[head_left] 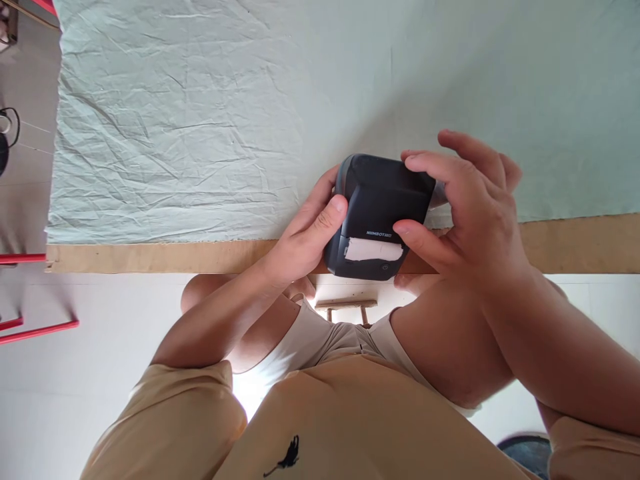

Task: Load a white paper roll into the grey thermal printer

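A black label printer [385, 193] with "NIIMBOT" lettering is held tilted over the table's front edge. A strip of white label paper [374, 250] shows in its slot, with a small power button below. My left hand [313, 230] is closed around the printer's left side, its thumb on the casing and its other fingers mostly hidden behind. On the right side, my right hand [465, 207] spans the printer, index fingertip at the upper corner and thumb on the front face near the lettering. The remaining fingers of that hand are raised off it.
A pale green, wrinkled cloth [175, 133] covers the table, leaving a brown front edge [150, 259] exposed. Red metal bars [40, 331] and a black object with a cable [5, 143] are at the left. Below are my legs and a wooden stool rung [345, 304].
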`<state>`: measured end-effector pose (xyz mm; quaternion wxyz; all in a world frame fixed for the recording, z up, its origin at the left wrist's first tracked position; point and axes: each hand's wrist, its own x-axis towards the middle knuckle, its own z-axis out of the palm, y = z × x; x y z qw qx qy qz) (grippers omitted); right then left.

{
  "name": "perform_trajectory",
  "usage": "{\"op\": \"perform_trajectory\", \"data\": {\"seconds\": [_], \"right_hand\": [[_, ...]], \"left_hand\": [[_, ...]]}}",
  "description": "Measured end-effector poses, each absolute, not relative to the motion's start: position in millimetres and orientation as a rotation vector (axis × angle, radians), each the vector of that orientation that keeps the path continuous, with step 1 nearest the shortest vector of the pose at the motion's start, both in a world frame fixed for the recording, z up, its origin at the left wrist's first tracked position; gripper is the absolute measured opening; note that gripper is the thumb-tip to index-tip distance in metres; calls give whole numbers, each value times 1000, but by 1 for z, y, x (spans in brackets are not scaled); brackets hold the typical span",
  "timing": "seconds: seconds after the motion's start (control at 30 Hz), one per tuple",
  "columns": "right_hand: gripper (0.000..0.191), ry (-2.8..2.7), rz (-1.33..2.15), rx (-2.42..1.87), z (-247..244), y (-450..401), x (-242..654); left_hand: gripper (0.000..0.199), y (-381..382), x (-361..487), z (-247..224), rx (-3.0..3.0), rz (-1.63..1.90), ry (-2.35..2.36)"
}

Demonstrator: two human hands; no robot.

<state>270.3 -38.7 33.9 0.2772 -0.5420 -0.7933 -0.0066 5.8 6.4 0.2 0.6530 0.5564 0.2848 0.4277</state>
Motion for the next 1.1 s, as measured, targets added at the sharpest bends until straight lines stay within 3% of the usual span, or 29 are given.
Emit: {"op": "perform_trajectory", "data": {"seconds": [0.13,0.23,0.5,0.67,0.87,1.0,1.1], "right_hand": [[44,-2085,-76,-1433,36,-38,269],[38,-2095,-111,-1366,40,-36,273],[51,-2210,-24,-1450,44,-36,287],[57,-2197,-41,-1365,43,-37,284],[82,-2313,3,-1469,42,-36,289],[77,-2211,-83,-1445,41,-39,277],[72,-2106,-85,-1366,41,-38,267]], "left_hand": [[69,5,8,9,1163,928,674],[69,6,12,14,1067,954,655],[66,3,20,24,1016,1003,744],[53,-1,24,34,957,1028,767],[61,1,26,37,991,1007,857],[49,4,23,28,993,1025,791],[63,7,19,19,992,988,737]]}}
